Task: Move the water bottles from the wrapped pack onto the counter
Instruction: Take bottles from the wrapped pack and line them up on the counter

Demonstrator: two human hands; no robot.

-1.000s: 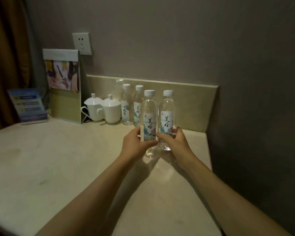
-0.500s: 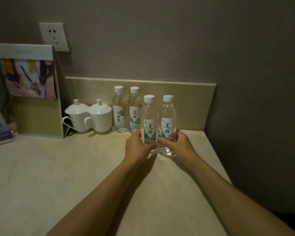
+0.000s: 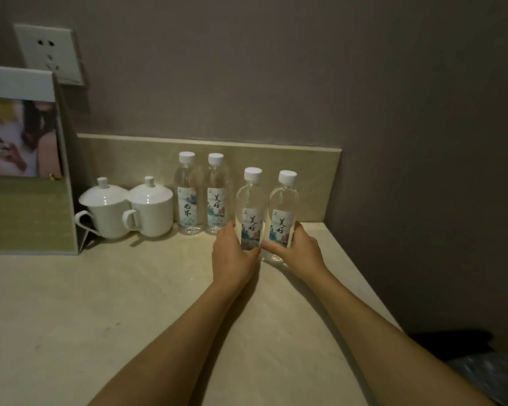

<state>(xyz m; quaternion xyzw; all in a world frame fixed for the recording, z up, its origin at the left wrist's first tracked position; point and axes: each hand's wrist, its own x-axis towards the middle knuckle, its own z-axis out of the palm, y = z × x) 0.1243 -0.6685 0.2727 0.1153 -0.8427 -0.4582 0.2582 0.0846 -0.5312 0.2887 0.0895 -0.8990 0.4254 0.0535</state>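
Note:
Two clear water bottles with white caps stand upright side by side near the back right of the beige counter. My left hand grips the lower part of the left bottle. My right hand grips the lower part of the right bottle. Their bases are partly hidden by my fingers. Two more bottles, one beside the other, stand against the backsplash just to the left. A bit of crinkled clear wrap shows below the counter at the lower right.
Two white lidded cups, one left of the other, stand left of the bottles. A standing card holder fills the far left, with a wall socket above it. The wall closes the right side; the counter's right edge runs diagonally.
Both hands have carried the two bottles further back and lower, closer to the backsplash and the standing pair. The camera has swung right and nearer.

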